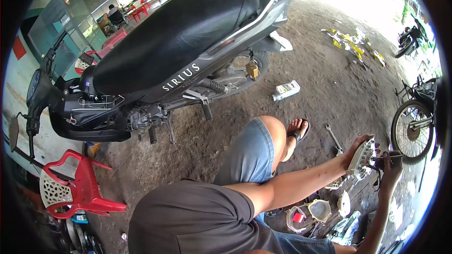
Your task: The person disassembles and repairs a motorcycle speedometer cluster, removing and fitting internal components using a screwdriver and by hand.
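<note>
My left hand [355, 149] is wrapped round a silvery metal engine part [361, 161] at the right, holding it up above the ground. Against its right side, my right hand [391, 165] grips a thin tool [382, 157] that looks like a screwdriver, its shaft pointing at the part. The tool's tip is too small to make out. Below my hands lie a pale metal cover [319, 210], another cover [344, 203] and a ring-shaped part with a red object [298, 217] beside it. A wrench [334, 137] rests on the dirt left of my left hand.
A black motorbike [179, 33] fills the upper left. A red chair [70, 186] is at the lower left, and a bottle [286, 90] lies beyond my sandalled foot [297, 131]. Another motorbike's wheel [413, 131] is at the right. People sit far back.
</note>
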